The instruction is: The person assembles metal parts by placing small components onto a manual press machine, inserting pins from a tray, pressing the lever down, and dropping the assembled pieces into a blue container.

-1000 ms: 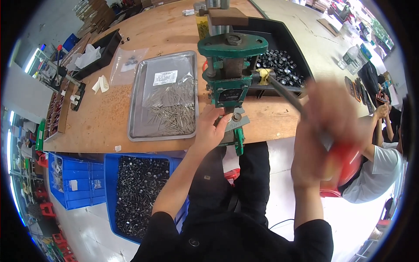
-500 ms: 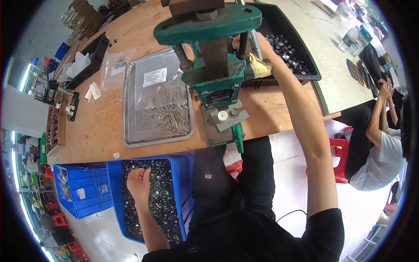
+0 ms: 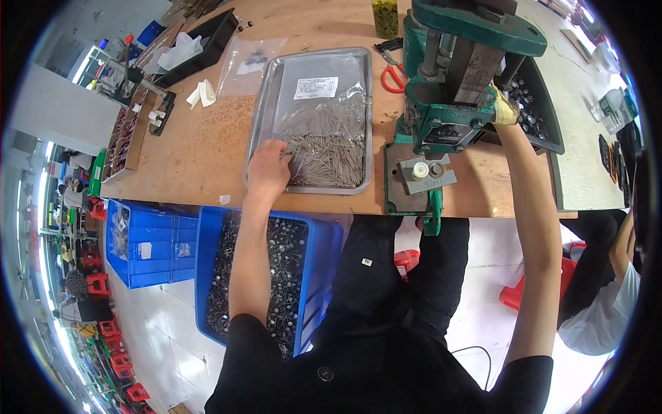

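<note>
My left hand (image 3: 269, 169) is at the left edge of a pile of thin metal pins (image 3: 334, 155) in a grey metal tray (image 3: 253, 148). Its fingers are bent together, and a pin shows at the fingertips. A clear plastic bag with a white label (image 3: 317, 87) lies in the tray over part of the pins. My right forearm (image 3: 527, 186) reaches up beside the green hand press (image 3: 448, 114); the hand is hidden behind the press and a yellow wrapped part (image 3: 505, 109). On the press base, a grey plate (image 3: 417, 185) carries a white round piece (image 3: 420, 170) and a dark round piece (image 3: 436, 170).
Behind the press is a black bin (image 3: 552, 141) of small dark, shiny parts. A blue crate (image 3: 322, 255) of pinned parts stands below the table edge. Red-handled scissors (image 3: 394, 78) lie between tray and press. Another person (image 3: 600, 317) sits at the right.
My left hand has moved up from over the blue crate to the pins in the tray. My right hand has left the black bin's parts. The whole view has shifted.
</note>
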{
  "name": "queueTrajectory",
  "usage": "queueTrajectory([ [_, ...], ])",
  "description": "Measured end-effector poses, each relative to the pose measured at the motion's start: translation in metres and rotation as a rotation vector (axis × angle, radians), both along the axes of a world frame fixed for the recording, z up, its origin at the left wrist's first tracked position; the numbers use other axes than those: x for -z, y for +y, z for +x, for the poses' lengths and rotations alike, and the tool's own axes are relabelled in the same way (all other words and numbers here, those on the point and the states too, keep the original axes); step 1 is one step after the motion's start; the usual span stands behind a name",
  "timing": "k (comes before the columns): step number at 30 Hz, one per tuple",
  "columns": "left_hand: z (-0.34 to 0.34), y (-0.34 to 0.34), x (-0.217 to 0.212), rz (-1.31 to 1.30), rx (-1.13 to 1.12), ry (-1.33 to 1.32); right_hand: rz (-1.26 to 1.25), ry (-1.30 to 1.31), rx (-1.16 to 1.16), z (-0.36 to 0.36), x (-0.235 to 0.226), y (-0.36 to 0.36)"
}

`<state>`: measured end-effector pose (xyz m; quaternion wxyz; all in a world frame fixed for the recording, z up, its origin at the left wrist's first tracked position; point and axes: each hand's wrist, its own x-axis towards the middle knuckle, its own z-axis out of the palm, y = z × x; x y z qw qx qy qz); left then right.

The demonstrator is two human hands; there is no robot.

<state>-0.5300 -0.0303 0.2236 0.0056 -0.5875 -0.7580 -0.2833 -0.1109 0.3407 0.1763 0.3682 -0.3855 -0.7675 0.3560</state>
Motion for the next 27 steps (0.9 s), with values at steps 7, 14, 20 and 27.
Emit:
queueTrajectory([
  [7,-0.025,0.002,-0.007,-0.342,0.099,0.240,0.573,-0.199,0.043,-0.027,-0.107,-0.168],
  [14,0.002,0.002,-0.046,-0.208,0.072,-0.081,-0.205,0.059,-0.070,-0.057,-0.072,-0.267],
  [20,0.104,0.022,-0.040,0.166,0.246,-0.782,-0.179,-0.053,-0.053,-0.059,-0.088,-0.274],
  [27,0.174,0.043,-0.014,0.272,0.486,-1.143,0.048,0.046,-0.024,-0.061,-0.066,-0.287],
])
